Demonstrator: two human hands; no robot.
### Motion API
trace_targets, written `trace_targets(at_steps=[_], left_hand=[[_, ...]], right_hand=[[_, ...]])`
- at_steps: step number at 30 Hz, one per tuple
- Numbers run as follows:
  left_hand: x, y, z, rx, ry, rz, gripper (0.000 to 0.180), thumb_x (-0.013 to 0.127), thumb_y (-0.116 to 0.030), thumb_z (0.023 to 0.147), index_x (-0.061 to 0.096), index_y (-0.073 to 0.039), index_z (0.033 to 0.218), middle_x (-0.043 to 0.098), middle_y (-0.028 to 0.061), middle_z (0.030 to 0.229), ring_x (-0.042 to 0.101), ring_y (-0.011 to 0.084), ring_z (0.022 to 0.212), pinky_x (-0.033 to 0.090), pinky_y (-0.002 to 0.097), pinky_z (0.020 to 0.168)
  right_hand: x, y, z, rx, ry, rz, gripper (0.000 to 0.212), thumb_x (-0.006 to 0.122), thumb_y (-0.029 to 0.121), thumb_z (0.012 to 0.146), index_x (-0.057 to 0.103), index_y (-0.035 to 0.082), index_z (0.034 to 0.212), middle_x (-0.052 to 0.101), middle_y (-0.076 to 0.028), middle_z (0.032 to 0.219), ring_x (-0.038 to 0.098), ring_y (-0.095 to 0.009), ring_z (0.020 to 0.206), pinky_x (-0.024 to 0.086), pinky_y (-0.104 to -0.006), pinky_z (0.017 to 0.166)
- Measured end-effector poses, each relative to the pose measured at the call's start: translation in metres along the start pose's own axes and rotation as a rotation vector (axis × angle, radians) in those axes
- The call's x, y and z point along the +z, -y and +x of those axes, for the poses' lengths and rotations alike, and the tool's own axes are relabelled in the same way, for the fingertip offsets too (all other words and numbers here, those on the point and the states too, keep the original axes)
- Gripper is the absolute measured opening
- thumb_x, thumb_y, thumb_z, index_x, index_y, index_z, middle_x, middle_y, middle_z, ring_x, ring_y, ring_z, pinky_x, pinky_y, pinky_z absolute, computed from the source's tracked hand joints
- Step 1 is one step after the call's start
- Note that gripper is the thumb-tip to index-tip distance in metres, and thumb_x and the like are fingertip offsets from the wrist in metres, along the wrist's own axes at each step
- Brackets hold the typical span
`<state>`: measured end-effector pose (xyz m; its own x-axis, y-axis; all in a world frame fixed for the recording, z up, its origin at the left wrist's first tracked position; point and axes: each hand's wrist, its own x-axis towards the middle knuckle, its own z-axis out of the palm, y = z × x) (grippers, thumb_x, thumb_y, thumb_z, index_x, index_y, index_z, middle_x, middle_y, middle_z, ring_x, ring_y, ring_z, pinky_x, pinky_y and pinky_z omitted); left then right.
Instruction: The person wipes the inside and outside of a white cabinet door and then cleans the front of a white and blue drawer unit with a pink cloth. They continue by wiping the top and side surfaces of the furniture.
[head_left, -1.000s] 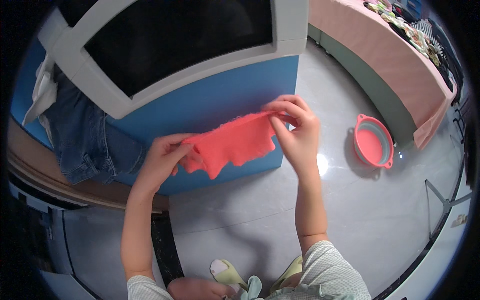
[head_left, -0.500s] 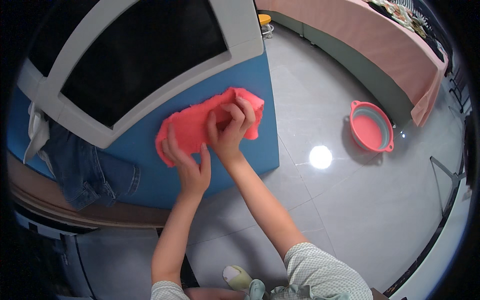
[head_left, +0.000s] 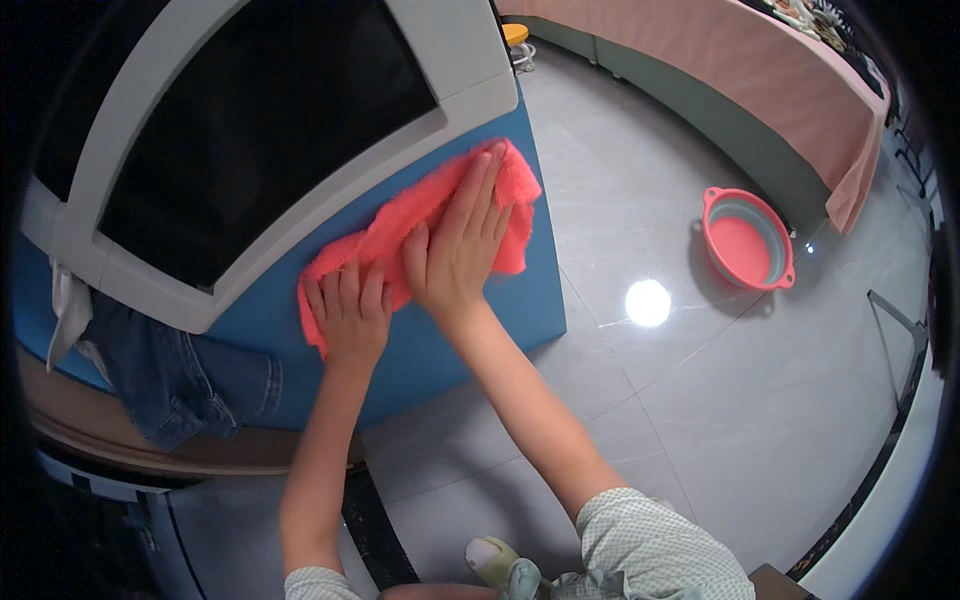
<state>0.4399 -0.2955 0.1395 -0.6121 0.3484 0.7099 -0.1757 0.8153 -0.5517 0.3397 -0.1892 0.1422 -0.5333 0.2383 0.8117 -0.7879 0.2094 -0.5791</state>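
Note:
A fluffy coral-pink cloth [head_left: 395,226] lies spread on the blue top [head_left: 400,390], slantwise along the front of a white-framed dark panel [head_left: 270,130]. My right hand [head_left: 457,250] rests flat on the cloth's right half, fingers stretched toward its far edge. On the left end of the cloth lies my left hand [head_left: 353,315], fingers spread and slightly bent. Both palms press down from above, and neither hand grips the fabric.
Folded blue jeans [head_left: 190,370] lie on the blue top at the left, beside a white cloth piece [head_left: 70,305]. A pink-and-grey basin [head_left: 748,240] stands on the tiled floor at the right. Beyond it is a pink-draped table [head_left: 720,60], with a yellow stool [head_left: 514,36] near its left end.
My right hand has flattened from bent fingers and moved up with the cloth's right end. My left hand has shifted left, and the cloth now lies more spread and slanted.

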Motion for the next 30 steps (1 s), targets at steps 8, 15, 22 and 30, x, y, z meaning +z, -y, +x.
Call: trace_targets(at_steps=[8, 15, 22, 30], left_hand=[[-0.007, 0.002, 0.047, 0.122, 0.019, 0.077, 0.052, 0.045, -0.04, 0.09, 0.045, -0.012, 0.134, 0.033, 0.0085, 0.145, 0.033, 0.0324, 0.129, 0.018, 0.056, 0.107], [-0.004, 0.004, 0.067, 0.188, -0.016, 0.187, 0.054, 0.039, -0.043, 0.092, 0.041, -0.012, 0.136, 0.031, 0.0081, 0.146, 0.026, 0.0332, 0.134, 0.015, 0.0568, 0.107], [-0.002, 0.007, 0.044, 0.175, 0.041, 0.239, 0.059, 0.042, -0.047, 0.09, 0.039, -0.01, 0.135, 0.027, 0.017, 0.145, 0.026, 0.0439, 0.128, 0.017, 0.0663, 0.101], [0.011, -0.01, -0.019, 0.098, 0.105, 0.287, 0.049, 0.046, -0.054, 0.085, 0.052, -0.02, 0.12, 0.044, 0.0141, 0.119, 0.04, 0.0431, 0.106, 0.024, 0.0744, 0.086]], right_hand=[[-0.015, 0.001, 0.039, -0.02, 0.046, -0.135, 0.079, 0.048, 0.019, 0.077, 0.011, -0.012, 0.139, 0.018, -0.03, 0.145, 0.012, -0.046, 0.136, 0.008, -0.0538, 0.108], [-0.006, -0.004, 0.045, -0.001, -0.067, -0.117, 0.073, 0.046, 0.023, 0.08, 0.018, -0.01, 0.139, 0.013, -0.028, 0.147, 0.012, -0.048, 0.135, 0.01, -0.0564, 0.108], [-0.002, -0.006, 0.027, -0.13, 0.031, -0.133, 0.065, 0.047, 0.027, 0.079, 0.035, -0.003, 0.136, 0.02, -0.026, 0.146, 0.02, -0.046, 0.133, 0.015, -0.0544, 0.108], [-0.003, -0.041, -0.034, -0.185, 0.007, -0.193, 0.062, 0.053, 0.039, 0.075, 0.048, 0.012, 0.131, 0.025, -0.022, 0.146, 0.022, -0.05, 0.13, 0.013, -0.0646, 0.104]])
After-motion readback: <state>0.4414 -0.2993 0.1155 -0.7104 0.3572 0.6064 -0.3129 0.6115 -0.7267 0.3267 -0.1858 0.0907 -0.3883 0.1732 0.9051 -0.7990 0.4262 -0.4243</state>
